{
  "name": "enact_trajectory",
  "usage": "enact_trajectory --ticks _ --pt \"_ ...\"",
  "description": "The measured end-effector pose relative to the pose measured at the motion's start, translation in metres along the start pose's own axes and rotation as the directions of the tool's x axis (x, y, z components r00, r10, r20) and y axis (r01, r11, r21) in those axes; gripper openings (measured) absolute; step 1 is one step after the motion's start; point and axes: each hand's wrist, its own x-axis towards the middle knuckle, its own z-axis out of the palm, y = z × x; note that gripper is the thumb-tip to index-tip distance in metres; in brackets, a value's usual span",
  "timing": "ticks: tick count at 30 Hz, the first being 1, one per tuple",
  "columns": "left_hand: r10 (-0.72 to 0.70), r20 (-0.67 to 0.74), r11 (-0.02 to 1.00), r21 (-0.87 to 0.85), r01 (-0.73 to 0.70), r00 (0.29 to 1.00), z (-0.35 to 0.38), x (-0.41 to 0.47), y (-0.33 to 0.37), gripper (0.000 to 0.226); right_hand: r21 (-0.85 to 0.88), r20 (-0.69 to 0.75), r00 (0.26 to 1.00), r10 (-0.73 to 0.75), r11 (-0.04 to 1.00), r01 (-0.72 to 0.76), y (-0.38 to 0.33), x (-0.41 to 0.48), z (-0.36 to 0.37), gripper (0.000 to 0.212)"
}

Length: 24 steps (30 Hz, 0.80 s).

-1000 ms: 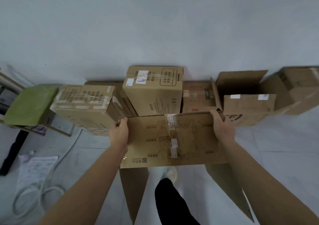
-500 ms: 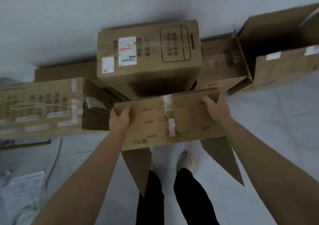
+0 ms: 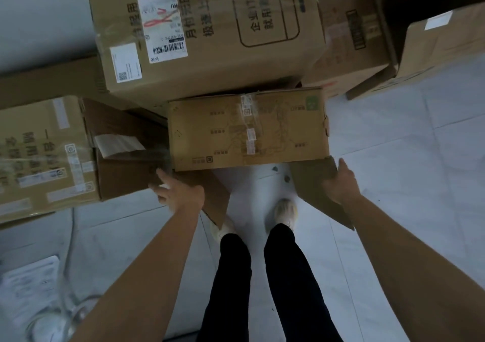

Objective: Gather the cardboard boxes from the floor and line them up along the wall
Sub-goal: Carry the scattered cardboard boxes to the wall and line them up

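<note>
Against the big box (image 3: pixel 207 34) by the wall | taped box (image 3: pixel 248 129) sat down; left hand (image 3: pixel 181 194) fingers spread, empty; right hand (image 3: pixel 341 181) on loose flap (image 3: pixel 315 184), grip unclear | risk: flaps underneath could tilt it

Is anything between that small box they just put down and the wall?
Yes. The big labelled box stands directly between the small taped box and the wall, so the small one sits in front, not against the wall.

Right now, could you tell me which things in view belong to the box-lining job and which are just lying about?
Job:
small box
labelled box
left box
right boxes
left hand
right hand

Lying about:
papers
white cable
</note>
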Motion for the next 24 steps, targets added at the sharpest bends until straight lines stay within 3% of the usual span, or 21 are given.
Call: enact_trajectory --ticks 2,3,5,6,8,10,11,15,18,20,22,24 --pt "-0.22 0.156 0.959 -0.147 0.243 0.963 0.005 0.014 -0.009 0.094 -0.057 -0.009 0.994 0.106 0.993 -0.107 0.017 -0.005 0.008 0.059" --pt "-0.27 0.289 0.919 -0.208 0.336 0.918 0.008 0.017 -0.014 0.079 -0.078 -0.008 0.992 0.126 0.989 -0.126 0.021 -0.009 0.011 0.048" --pt "-0.226 0.433 0.883 -0.287 0.371 0.873 0.016 0.016 -0.022 0.041 -0.074 0.004 0.995 0.099 0.992 -0.098 0.017 -0.011 0.019 0.038" --pt "-0.194 0.449 0.871 -0.332 0.364 0.872 0.02 0.015 -0.021 0.034 -0.025 0.02 0.997 0.079 0.997 -0.078 0.009 -0.011 0.025 0.037" --pt "-0.127 0.474 0.793 -0.479 0.376 0.871 0.028 0.009 -0.009 0.035 0.322 0.119 0.989 0.084 0.939 -0.119 -0.013 -0.011 0.039 0.035" --pt "-0.08 0.512 0.579 -0.674 0.458 0.855 0.035 0.003 0.006 0.034 0.685 0.266 0.963 0.029 0.698 -0.211 -0.043 -0.015 0.046 0.035" --pt "-0.062 0.516 0.458 -0.746 0.484 0.854 0.039 0.001 0.011 0.032 0.778 0.32 0.947 -0.039 0.581 -0.239 -0.058 -0.017 0.046 0.036" --pt "0.053 0.526 0.178 -0.841 0.51 0.849 0.04 -0.004 0.008 0.041 0.896 0.407 0.878 -0.252 0.297 -0.33 -0.103 -0.018 0.04 0.033" --pt "0.204 0.552 0.019 -0.828 0.56 0.809 0.029 -0.001 0.009 0.053 0.918 0.386 0.873 -0.299 0.028 -0.396 -0.12 -0.018 0.039 0.03" --pt "0.249 0.561 -0.04 -0.809 0.587 0.79 0.019 0.004 0.025 0.052 0.924 0.366 0.89 -0.273 -0.003 -0.381 -0.125 -0.017 0.044 0.031" --pt "0.232 0.575 -0.011 -0.805 0.593 0.784 0.012 0.008 0.045 0.059 0.932 0.363 0.911 -0.196 0.063 -0.358 -0.124 -0.012 0.052 0.045" --pt "0.178 0.571 0.048 -0.818 0.573 0.801 0.014 0.01 0.057 0.035 0.935 0.347 0.929 -0.127 0.128 -0.332 -0.127 -0.008 0.058 0.048"
